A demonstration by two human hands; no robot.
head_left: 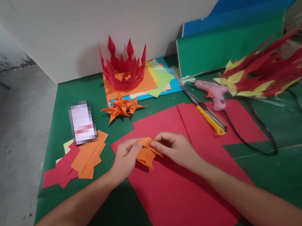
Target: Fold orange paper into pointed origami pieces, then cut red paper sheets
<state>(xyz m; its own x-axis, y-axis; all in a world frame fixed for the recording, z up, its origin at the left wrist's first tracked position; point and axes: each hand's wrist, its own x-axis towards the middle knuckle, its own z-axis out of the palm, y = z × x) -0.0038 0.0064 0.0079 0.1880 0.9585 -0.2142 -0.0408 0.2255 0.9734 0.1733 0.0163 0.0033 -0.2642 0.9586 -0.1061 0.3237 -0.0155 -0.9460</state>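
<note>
A folded piece of orange paper (pixel 147 155) is pinched between both my hands, above large sheets of red paper (pixel 178 192). My left hand (pixel 126 157) grips its left side, thumb on top, other fingers partly hidden behind. On the right edge, my right hand (pixel 175 145) closes thumb and fingers on the paper. Just beyond the hands lie several orange folded paper stars (pixel 123 107) in a cluster. Behind them a red folded paper crown (pixel 124 73) stands on a stack of coloured sheets (pixel 149 84).
Left are a phone (pixel 83 123) with a blurred screen and orange and red paper strips (pixel 89 157). A yellow cutter knife (pixel 210 118), scissors (pixel 190 93) and a pink glue gun (pixel 213 93) with black cord lie right. Red and yellow paper flames (pixel 264 68) stand beyond.
</note>
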